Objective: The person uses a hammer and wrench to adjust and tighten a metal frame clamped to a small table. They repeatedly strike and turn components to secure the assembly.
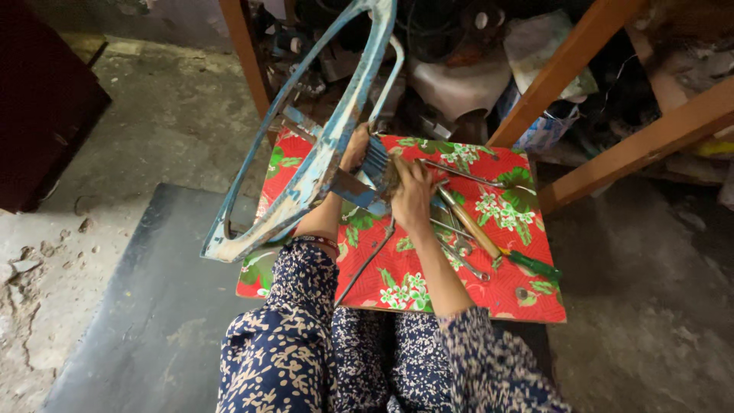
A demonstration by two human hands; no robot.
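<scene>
I am seated with a small tabletop (pixel 527 294) covered in a red, flowered cloth just ahead of my knees, and the worn blue metal frame (pixel 306 172), paint flaking, stands tilted on its left part, its curved loop rising up and away from me. My left hand (pixel 354 147) is curled around the frame near the junction where its bars meet, bracing it; my right hand (pixel 410 193) is closed on that same junction, pressing at the grilled blue piece there, though I cannot tell whether a small tool is in its grip. So I judge the step in hand to be working on a fitting at that joint while the frame is held steady. Just to the right of my right hand lie a wooden-handled tool (pixel 472 229), a green-handled screwdriver (pixel 534 265) and thin metal rods (pixel 459 174); another slim rod (pixel 365 264) lies under my forearm. The next move, as I see it, calls for a firm left-hand brace and a steady twist or push, since the tilted frame could slide off the cloth.
</scene>
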